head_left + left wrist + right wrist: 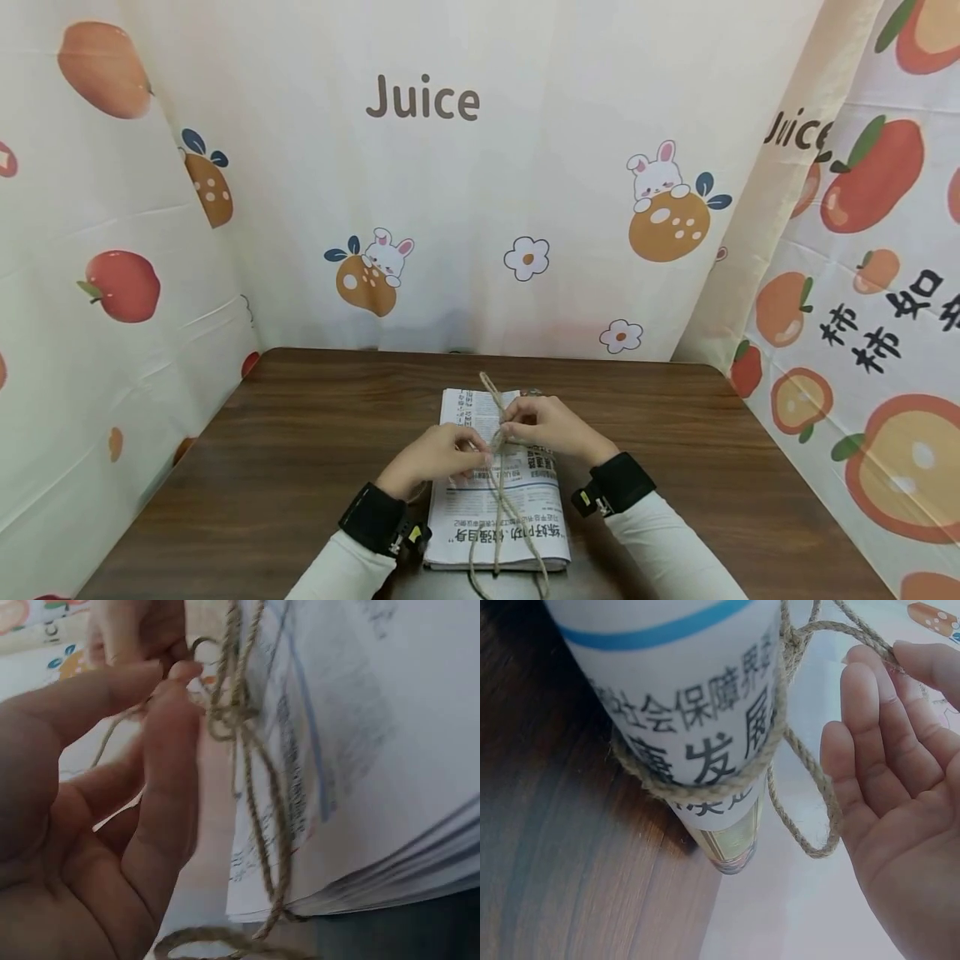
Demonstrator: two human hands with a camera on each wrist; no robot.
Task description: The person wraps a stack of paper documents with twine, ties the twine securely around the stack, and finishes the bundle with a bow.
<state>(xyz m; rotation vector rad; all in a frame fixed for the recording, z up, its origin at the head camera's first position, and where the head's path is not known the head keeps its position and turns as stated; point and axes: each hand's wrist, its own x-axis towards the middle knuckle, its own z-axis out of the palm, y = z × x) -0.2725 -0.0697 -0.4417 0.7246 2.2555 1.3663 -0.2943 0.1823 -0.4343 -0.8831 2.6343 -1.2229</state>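
A folded stack of newspapers lies on the table, bound lengthwise and crosswise with twine. Over the knot area, my left hand pinches a strand between thumb and fingertips at the left. Opposite it, my right hand pinches twine between thumb and forefinger, its other fingers loosely bent, as the right wrist view shows. In the left wrist view, a loose knot sits against the paper. Loops of twine hang beside the stack in the right wrist view. Fingertips partly hide the pinched strands.
The brown wooden table extends around the stack on both sides. Fruit-printed curtains enclose its back and sides. Loose twine ends hang over the stack's near edge. Each wrist wears a black band with a small camera.
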